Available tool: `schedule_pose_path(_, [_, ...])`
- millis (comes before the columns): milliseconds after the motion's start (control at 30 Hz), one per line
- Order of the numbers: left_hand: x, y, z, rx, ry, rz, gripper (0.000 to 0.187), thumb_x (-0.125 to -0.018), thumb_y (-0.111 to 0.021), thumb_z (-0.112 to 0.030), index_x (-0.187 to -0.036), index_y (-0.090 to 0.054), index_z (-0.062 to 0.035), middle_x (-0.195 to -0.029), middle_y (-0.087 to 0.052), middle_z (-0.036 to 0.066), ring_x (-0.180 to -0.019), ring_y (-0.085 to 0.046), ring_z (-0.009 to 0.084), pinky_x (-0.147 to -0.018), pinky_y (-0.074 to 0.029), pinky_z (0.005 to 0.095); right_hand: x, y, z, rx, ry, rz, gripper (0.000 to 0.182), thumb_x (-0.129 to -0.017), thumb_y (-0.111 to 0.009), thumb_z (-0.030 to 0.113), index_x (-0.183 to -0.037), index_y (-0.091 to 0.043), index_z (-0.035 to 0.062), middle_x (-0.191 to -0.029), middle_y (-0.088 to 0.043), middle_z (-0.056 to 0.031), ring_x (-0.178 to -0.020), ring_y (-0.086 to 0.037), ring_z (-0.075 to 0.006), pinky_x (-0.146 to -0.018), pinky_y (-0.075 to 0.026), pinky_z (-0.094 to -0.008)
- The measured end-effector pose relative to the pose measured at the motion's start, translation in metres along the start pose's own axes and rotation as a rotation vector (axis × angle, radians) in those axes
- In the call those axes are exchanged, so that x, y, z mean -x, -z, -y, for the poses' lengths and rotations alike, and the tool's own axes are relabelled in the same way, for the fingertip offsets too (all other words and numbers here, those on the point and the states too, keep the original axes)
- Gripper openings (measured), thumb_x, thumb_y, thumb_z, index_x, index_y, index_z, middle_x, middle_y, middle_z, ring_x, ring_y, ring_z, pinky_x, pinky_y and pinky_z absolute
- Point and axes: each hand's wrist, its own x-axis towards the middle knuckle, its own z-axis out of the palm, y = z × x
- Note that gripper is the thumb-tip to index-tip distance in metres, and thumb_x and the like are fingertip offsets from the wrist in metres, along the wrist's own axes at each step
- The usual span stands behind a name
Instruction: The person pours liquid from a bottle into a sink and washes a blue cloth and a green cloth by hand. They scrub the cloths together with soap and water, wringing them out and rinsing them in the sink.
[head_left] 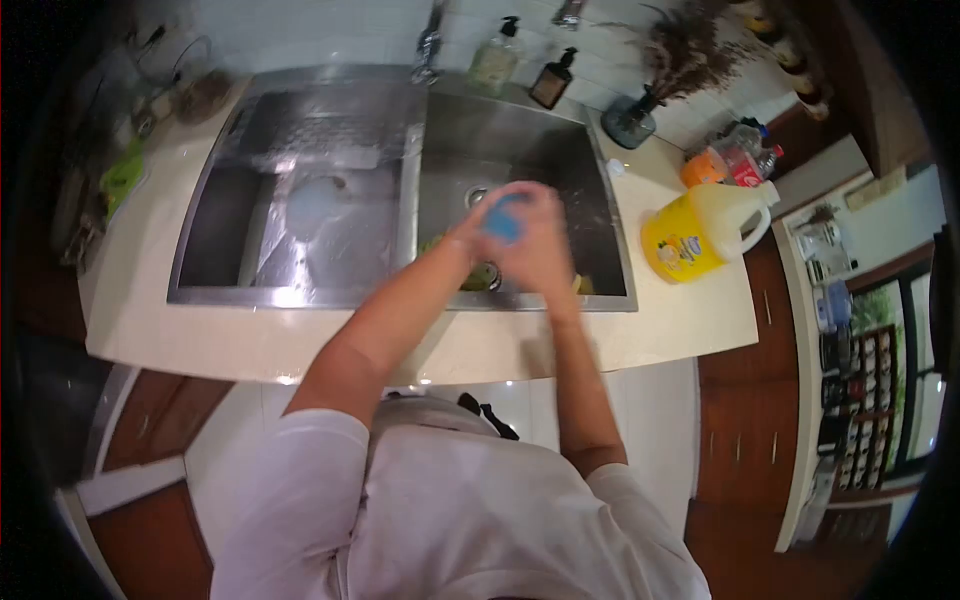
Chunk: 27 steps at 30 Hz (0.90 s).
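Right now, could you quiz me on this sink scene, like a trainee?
1. True or false: both hands are over the right basin.
2. What colour is the thing between the hands? A red, B blue, C black.
3. Fill in: the yellow jug stands on the counter to the ____ of the sink.

Key: 1 true; 2 B; 3 right.

Cream desk [200, 340] with steel double sink [300, 297] set in. White tiled wall [330, 30] behind. Brown wood cabinets [740, 430] right and lower left, pale floor [650, 400] between. Dark-framed window [915, 370] far right, daylight and greenery outside. Glare on left basin.
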Motion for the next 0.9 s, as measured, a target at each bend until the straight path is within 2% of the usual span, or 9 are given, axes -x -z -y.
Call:
schedule_pose_path(167, [-0.017, 0.014, 0.028, -0.253, -0.288, 0.346, 0.039, -0.086, -0.048, -0.03, -0.115, -0.046, -0.0044, -0.096, -0.059, 0.01, -0.083, -0.059, 0.0213, -0.074, -0.05, 0.0374, -0.012, -0.031, -0.055, -0.085, -0.159, -0.332, 0.022, -0.064, -0.065, 0.025, -0.064, -0.056, 0.0056, -0.067, -0.054, -0.0117, -0.07, -0.054, -0.0308, -0.066, -0.043, -0.0401])
schedule_pose_path(200, [-0.012, -0.023, 0.026, -0.108, -0.064, 0.069, 0.038, -0.085, -0.049, -0.03, -0.114, -0.048, -0.0053, -0.096, -0.059, 0.009, -0.084, -0.058, 0.0205, -0.075, -0.049, 0.0365, -0.009, -0.033, -0.07, -0.11, -0.223, -0.423, 0.02, -0.065, -0.064, 0.025, -0.061, -0.055, 0.0071, -0.059, -0.054, -0.0104, -0.062, -0.055, -0.0307, -0.06, -0.045, -0.0399])
schedule_pose_path(267, [-0.012, -0.05, 0.022, 0.006, 0.158, -0.206, 0.037, -0.085, -0.049, -0.03, -0.113, -0.05, -0.0062, -0.096, -0.059, 0.008, -0.085, -0.058, 0.0196, -0.076, -0.048, 0.0356, -0.007, -0.027, -0.082, -0.018, -0.23, -0.439, 0.019, -0.064, -0.063, 0.024, -0.06, -0.055, 0.0076, -0.06, -0.054, -0.0115, -0.06, -0.055, -0.0305, -0.056, -0.044, -0.0395])
schedule_pose_path(467, [-0.005, 0.009, 0.025, -0.296, -0.351, 0.192, 0.022, -0.079, -0.052, -0.032, -0.085, -0.06, -0.0125, -0.088, -0.063, 0.005, -0.083, -0.06, 0.0197, -0.076, -0.048, 0.0351, 0.006, -0.037, -0.021, -0.201, 0.347, -0.335, 0.021, -0.064, -0.062, 0.025, -0.055, -0.053, 0.0079, -0.058, -0.055, -0.0118, -0.056, -0.056, -0.0295, -0.056, -0.045, -0.0387])
schedule_pose_path(533, [-0.025, -0.009, 0.02, 0.063, 0.186, -0.262, 0.024, -0.079, -0.054, -0.033, -0.089, -0.059, -0.0122, -0.09, -0.062, 0.005, -0.084, -0.059, 0.0194, -0.078, -0.047, 0.0343, -0.004, -0.029, -0.074, -0.108, 0.038, -0.397, 0.02, -0.064, -0.062, 0.024, -0.057, -0.055, 0.0078, -0.058, -0.055, -0.0114, -0.055, -0.056, -0.0292, -0.057, -0.046, -0.0384])
schedule_pose_path(600, [-0.017, -0.03, 0.03, 0.041, 0.167, -0.252, 0.026, -0.078, -0.055, -0.034, -0.09, -0.059, -0.0117, -0.092, -0.062, 0.006, -0.085, -0.059, 0.0189, -0.079, -0.047, 0.0339, 0.0, -0.025, -0.114, -0.047, -0.341, -0.404, 0.017, -0.064, -0.064, 0.024, -0.06, -0.058, 0.008, -0.057, -0.054, -0.0104, -0.057, -0.056, -0.0283, -0.06, -0.046, -0.0382])
schedule_pose_path(733, [-0.001, -0.013, 0.029, -0.085, -0.111, 0.083, 0.025, -0.086, -0.044, -0.03, -0.093, -0.057, -0.0114, -0.098, -0.06, 0.006, -0.093, -0.057, 0.0197, -0.084, -0.045, 0.0369, 0.009, -0.012, -0.027, -0.18, 0.372, -0.464, 0.02, -0.063, -0.067, 0.025, -0.064, -0.057, 0.0078, -0.064, -0.054, -0.0119, -0.065, -0.055, -0.0308, -0.062, -0.045, -0.0389])
schedule_pose_path(800, [0.014, -0.035, 0.029, -0.234, -0.288, 0.071, 0.021, -0.086, -0.045, -0.028, -0.088, -0.058, -0.0117, -0.094, -0.061, 0.006, -0.09, -0.058, 0.0198, -0.082, -0.046, 0.0371, 0.011, -0.023, -0.052, -0.184, 0.33, -0.484, 0.021, -0.063, -0.067, 0.026, -0.066, -0.058, 0.0073, -0.066, -0.055, -0.0126, -0.065, -0.055, -0.031, -0.065, -0.044, -0.039])
schedule_pose_path(900, [-0.009, -0.065, 0.016, -0.284, 0.052, -0.253, 0.028, -0.081, -0.055, -0.033, -0.09, -0.06, -0.0071, -0.084, -0.06, 0.007, -0.079, -0.057, 0.0203, -0.072, -0.047, 0.035, 0.009, -0.027, -0.131, -0.099, -0.126, -0.587, 0.029, -0.066, -0.067, 0.031, -0.072, -0.061, 0.0033, -0.069, -0.055, -0.0144, -0.065, -0.054, -0.0321, -0.068, -0.044, -0.0396])
